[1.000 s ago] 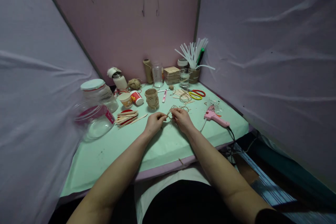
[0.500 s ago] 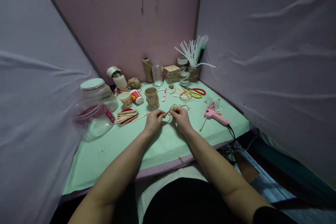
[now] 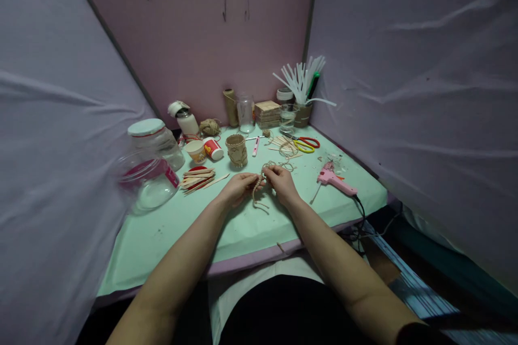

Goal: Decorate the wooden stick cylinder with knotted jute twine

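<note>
at the right hand (image 3: pixel 282 183), twine (image 3: pixel 254 194) hangs lengthwise toward the wearer (image 3: pixel 279 307).

Looks like a small craft booth, walled in by draped cloth (image 3: pixel 404 91) at nine and three o'clock and a pinkish panel (image 3: pixel 186 38) at twelve. From the middle of the cloth-covered table (image 3: pixel 162 242), shows a pink glue gun (image 3: pixel 339 183) at three, scissors (image 3: pixel 304 146) at two, a pot (image 3: pixel 303 116) of white sticks (image 3: pixel 298 81) at one, a ball of twine (image 3: pixel 210 128) at eleven, and wooden sticks (image 3: pixel 197 175) and a clear jar (image 3: pixel 148 197) at nine. Cannot be placed surely in home or workshop.
</note>
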The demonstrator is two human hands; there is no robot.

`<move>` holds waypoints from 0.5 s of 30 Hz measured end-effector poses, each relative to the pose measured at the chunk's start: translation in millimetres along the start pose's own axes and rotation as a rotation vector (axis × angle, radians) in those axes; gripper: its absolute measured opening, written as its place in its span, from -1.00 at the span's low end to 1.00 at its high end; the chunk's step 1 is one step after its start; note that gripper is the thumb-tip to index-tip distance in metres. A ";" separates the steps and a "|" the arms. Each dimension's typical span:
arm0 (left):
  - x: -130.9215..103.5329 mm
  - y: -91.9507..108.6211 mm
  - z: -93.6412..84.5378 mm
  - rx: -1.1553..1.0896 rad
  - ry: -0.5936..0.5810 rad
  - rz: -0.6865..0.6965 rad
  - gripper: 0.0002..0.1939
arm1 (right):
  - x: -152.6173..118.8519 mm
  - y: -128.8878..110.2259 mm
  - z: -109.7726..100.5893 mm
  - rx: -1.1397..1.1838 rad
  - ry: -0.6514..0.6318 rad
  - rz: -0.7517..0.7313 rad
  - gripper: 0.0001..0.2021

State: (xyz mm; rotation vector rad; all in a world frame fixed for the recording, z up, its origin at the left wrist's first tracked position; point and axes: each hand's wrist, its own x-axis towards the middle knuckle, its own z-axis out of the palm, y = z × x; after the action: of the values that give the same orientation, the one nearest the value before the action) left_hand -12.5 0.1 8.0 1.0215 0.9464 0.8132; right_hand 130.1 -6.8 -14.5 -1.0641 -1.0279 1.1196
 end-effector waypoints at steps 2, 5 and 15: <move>-1.0 2.6 0.7 -0.047 -0.001 -0.029 -0.85 | 0.8 1.2 -0.2 -0.006 -0.005 -0.001 -0.74; -0.3 3.1 1.3 -0.081 0.019 -0.045 -0.89 | 1.4 2.1 -0.7 -0.029 -0.006 -0.011 -0.74; 7.2 -10.6 -2.3 0.037 0.066 0.128 -0.70 | -2.6 -3.2 0.7 -0.134 -0.056 -0.006 -0.79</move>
State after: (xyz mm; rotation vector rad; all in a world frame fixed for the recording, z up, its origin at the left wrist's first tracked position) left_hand -10.7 3.9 -4.3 1.1014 0.9632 0.9435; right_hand 129.6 -9.6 -11.5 -1.1405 -1.1632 1.0928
